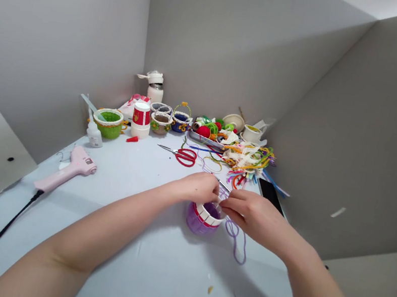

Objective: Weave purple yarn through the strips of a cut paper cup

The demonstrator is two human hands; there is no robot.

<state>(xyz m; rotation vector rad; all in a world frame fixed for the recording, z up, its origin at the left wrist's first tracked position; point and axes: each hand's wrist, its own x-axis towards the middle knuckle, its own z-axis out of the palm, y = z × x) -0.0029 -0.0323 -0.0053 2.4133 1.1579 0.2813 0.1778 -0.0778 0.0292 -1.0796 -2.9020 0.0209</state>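
Observation:
A small cup point(202, 225) wound with purple yarn, with a white slit rim and a red band, stands on the table before me. My left hand point(204, 187) is closed at its far left rim, fingertips bent down over the edge. At the right side of the rim, my right hand point(254, 213) pinches with thumb and fingers; what lies in the pinch is too small to make out. Loose purple yarn point(239, 250) trails in loops beside the cup, below the right hand. A thin metal tool point(222, 185) shows between the hands, its lower end hidden by the right one.
Red-handled scissors point(185, 156) lie behind the left hand. A pink glue gun point(70, 169) with a black cord rests at left, near a glue bottle point(94, 134) and a green basket point(108, 125). Yarn scraps point(247, 156) heap at back right beside a phone point(270, 196). Grey panels enclose the table.

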